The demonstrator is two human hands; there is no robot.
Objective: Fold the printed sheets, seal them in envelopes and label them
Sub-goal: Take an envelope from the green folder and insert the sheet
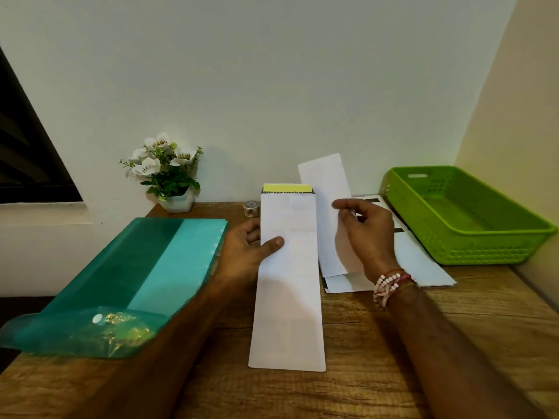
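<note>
The left hand grips one long white envelope pointing away. The right hand pinches another long white paper, upright.

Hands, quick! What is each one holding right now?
Left hand: grips the long white envelope, thumb on its front.
Right hand: pinches a second white paper.

One view on record: a head-worn wide-angle camera (straight edges lean inward at the sides), looking forward and down across the wooden table to the wall behind it. Range is close: both forearms enter at the bottom edge, and the left hand gripping the envelope and the right hand pinching the paper strip sit mid-frame.
</note>
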